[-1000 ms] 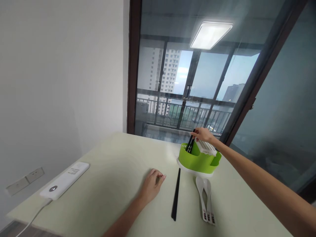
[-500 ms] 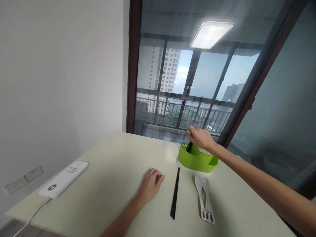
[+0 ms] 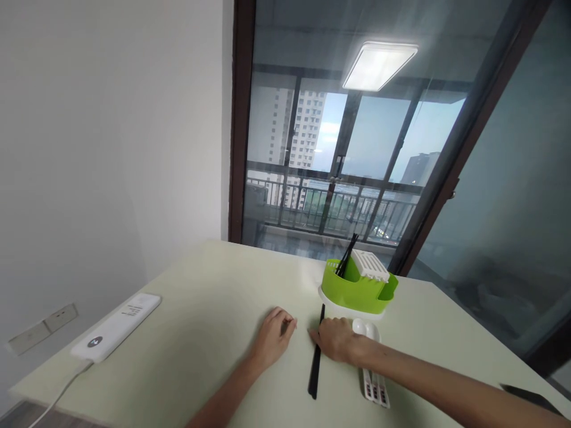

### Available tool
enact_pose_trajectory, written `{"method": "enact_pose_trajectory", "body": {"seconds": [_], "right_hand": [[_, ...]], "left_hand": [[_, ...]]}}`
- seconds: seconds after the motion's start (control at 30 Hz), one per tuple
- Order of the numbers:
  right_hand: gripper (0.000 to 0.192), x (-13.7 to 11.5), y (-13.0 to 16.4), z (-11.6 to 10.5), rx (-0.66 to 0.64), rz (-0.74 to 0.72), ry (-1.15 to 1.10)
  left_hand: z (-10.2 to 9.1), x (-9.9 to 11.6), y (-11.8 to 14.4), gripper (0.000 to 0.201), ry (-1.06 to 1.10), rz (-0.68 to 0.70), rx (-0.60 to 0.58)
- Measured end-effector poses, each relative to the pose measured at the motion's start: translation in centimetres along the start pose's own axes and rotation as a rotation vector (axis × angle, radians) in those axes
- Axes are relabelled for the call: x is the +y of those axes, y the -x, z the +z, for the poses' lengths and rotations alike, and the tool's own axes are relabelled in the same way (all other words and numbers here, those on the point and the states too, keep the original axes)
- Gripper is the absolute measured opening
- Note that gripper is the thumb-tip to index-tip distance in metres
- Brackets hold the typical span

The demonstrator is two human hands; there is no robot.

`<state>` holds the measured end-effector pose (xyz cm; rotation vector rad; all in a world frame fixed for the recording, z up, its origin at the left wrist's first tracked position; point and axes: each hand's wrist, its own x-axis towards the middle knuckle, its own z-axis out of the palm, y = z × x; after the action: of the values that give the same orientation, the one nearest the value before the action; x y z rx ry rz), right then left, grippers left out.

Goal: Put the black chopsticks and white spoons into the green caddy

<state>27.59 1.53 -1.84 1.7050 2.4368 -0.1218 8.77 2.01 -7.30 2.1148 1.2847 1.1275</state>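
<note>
right now the right hand (image 3: 335, 339) is down at the middle of the loose black chopsticks (image 3: 314, 377), which lie lengthwise on the table (image 3: 200, 309), one end just short of the green caddy (image 3: 352, 294). its fingers are curled narrow, one tip showing past the left side of the pair; whether they grip, i cannot tell. the left hand (image 3: 273, 334) rests near by, fingers loosely curled with nothing seen in them; whether the tips meet is unclear. more black sticks (image 3: 348, 255) lean upright in the caddy, beside its white slotted rack (image 3: 370, 266).

the step in hand looks like taking up the loose pair. the move seems to call for a pinch on both sticks together, then a lift clear of the white spoons (image 3: 376, 389) under the forearm.
</note>
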Motion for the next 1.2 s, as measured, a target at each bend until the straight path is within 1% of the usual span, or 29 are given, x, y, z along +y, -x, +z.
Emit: {"method": "enact_pose_trajectory", "body": {"seconds": [0.07, 0.13, 0.23, 0.3, 0.33, 0.47, 0.57, 0.7, 0.77, 0.8, 0.9, 1.07, 1.13, 1.2], "right_hand": [[0.036, -0.5, -0.3, 0.4, -0.073, 0.042, 0.047], [0.033, -1.0, -0.6, 0.4, -0.118, 0.076, 0.076], [0.035, -1.6, -1.1, 0.3, -0.128, 0.105, 0.069], [0.039, -1.7, -1.2, 0.2, -0.123, 0.105, 0.042], [0.038, -1.7, -1.3, 0.1, -0.115, 0.101, 0.023], [0.037, -1.1, -1.4, -0.9, -0.035, 0.069, -0.075], [0.028, -0.3, -1.3, -2.5, 0.077, 0.015, -0.165], [0.031, 0.6, -0.5, -5.1, 0.274, -0.128, -0.311], [0.032, 0.9, 0.2, -5.9, 0.346, -0.202, -0.380], [0.034, 1.1, 0.6, -6.2, 0.370, -0.234, -0.412], [0.040, 1.4, 1.6, -6.0, 0.394, -0.316, -0.496], [0.044, 2.2, 2.2, -5.4, 0.375, -0.401, -0.612], [0.043, 2.4, 2.3, -5.9, 0.393, -0.404, -0.668], [0.041, 2.6, 2.5, -6.8, 0.446, -0.387, -0.729]], "left_hand": [[0.0, -0.1, 0.0, 0.027, 0.001, 0.002, -0.005], [0.0, -0.1, -0.1, 0.027, 0.004, 0.003, -0.010], [0.0, 0.0, -0.2, 0.027, 0.008, 0.002, -0.016], [0.0, 0.1, -0.2, 0.027, 0.010, 0.001, -0.020], [-0.1, 0.2, -0.2, 0.027, 0.012, 0.000, -0.021], [-0.2, 0.3, -0.2, 0.028, 0.031, -0.017, -0.020], [-0.3, 0.6, -0.1, 0.030, 0.079, -0.034, -0.034], [-0.5, 1.5, 0.1, 0.032, 0.235, -0.024, -0.106], [-0.6, 1.9, 0.1, 0.033, 0.301, -0.026, -0.137], [-0.6, 2.0, 0.1, 0.033, 0.299, -0.029, -0.140], [-0.5, 1.8, 0.1, 0.030, 0.201, -0.030, -0.111], [-0.3, 1.0, 0.2, 0.019, 0.091, -0.009, -0.078], [-0.2, 0.8, 0.2, 0.017, 0.066, 0.001, -0.079], [-0.1, 0.7, 0.2, 0.017, 0.061, 0.000, -0.077]]}}
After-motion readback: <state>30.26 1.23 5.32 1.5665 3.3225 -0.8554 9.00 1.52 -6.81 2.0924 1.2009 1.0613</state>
